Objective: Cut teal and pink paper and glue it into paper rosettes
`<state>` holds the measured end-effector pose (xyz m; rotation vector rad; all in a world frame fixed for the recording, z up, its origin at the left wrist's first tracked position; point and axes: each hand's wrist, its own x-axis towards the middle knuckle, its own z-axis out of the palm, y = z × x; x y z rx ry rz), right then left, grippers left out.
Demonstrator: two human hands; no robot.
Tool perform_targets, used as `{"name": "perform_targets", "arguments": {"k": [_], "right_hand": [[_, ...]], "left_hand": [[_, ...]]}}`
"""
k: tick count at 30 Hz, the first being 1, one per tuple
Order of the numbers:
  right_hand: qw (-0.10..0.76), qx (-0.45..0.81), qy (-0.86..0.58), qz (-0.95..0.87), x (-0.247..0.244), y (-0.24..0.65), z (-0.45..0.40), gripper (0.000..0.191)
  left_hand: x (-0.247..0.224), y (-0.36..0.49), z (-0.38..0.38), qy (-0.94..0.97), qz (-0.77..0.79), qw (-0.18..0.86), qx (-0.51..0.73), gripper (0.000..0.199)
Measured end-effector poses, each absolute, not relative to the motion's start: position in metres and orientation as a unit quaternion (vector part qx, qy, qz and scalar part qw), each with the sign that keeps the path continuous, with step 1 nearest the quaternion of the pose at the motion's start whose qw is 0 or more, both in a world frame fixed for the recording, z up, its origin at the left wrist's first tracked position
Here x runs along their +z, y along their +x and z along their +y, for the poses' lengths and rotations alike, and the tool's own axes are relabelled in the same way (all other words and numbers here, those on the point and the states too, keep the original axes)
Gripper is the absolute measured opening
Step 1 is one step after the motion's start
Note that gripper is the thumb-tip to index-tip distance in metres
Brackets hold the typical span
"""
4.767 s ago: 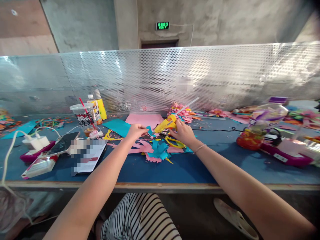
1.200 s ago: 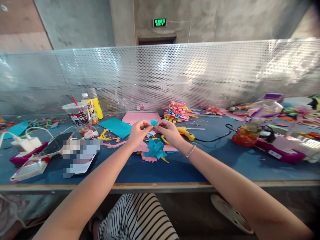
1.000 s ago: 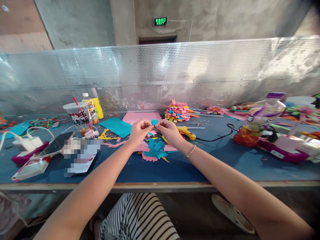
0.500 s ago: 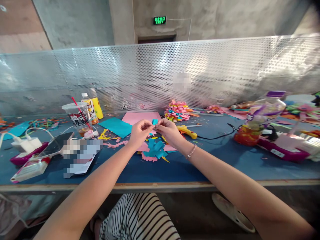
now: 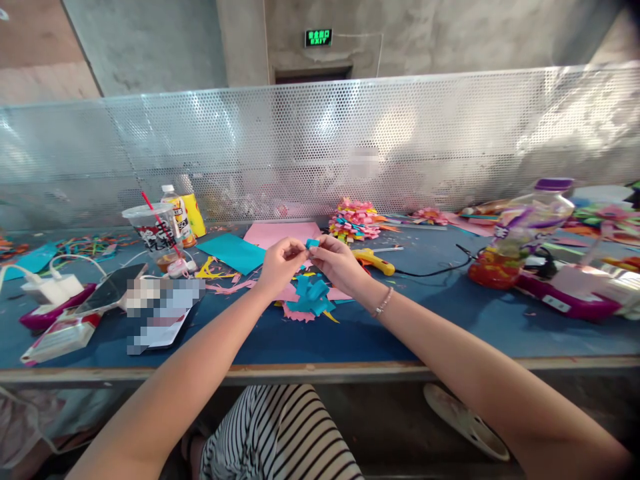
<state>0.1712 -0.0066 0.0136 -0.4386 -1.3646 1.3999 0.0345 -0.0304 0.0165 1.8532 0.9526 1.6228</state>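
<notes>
Both hands meet above the worktop point(image 5: 380, 337), fingertips close together. Left hand point(image 5: 281, 263): grip pinching a small blue paper piece point(image 5: 313, 243). Right hand point(image 5: 343, 263): grip pinching the same piece from the other side; it looks folded or curled, though fingers hide part of it from me. Below the hands, a cluster of blue paper loops point(image 5: 313, 297) lies among pink and yellow scraps. Yellow glue gun point(image 5: 376, 261) lies just beside the right hand. Beyond, a pink sheet point(image 5: 277, 233); to the left, a blue sheet point(image 5: 233, 253).
</notes>
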Motion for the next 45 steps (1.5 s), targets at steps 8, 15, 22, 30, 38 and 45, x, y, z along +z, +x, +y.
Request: {"name": "perform_targets", "arguments": {"k": [8, 15, 22, 30, 38, 45], "right_hand": [[0.536, 0.606, -0.184, -0.558, 0.013, 0.172, -0.006, 0.019], [0.541, 0.605, -0.189, -0.553, 0.012, 0.173, -0.003, 0.019], [0.543, 0.608, -0.191, -0.547, 0.013, 0.172, -0.003, 0.022], [0.535, 0.619, -0.187, -0.544, 0.012, 0.174, -0.001, 0.021], [0.521, 0.637, -0.196, -0.534, 0.01, 0.174, -0.001, 0.02], [0.413, 0.355, -0.302, -0.782, 0.02, 0.211, 0.023, 0.035]], "left_hand": [[0.014, 0.034, -0.027, 0.678, 0.343, 0.251, 0.6, 0.012], [0.014, 0.034, -0.027, 0.672, 0.36, 0.262, 0.591, 0.013], [0.013, 0.034, -0.027, 0.668, 0.355, 0.27, 0.595, 0.012], [0.014, 0.034, -0.027, 0.672, 0.358, 0.266, 0.591, 0.012], [0.013, 0.034, -0.025, 0.675, 0.369, 0.264, 0.582, 0.012], [0.012, 0.027, -0.018, 0.636, 0.383, 0.273, 0.612, 0.015]]}}
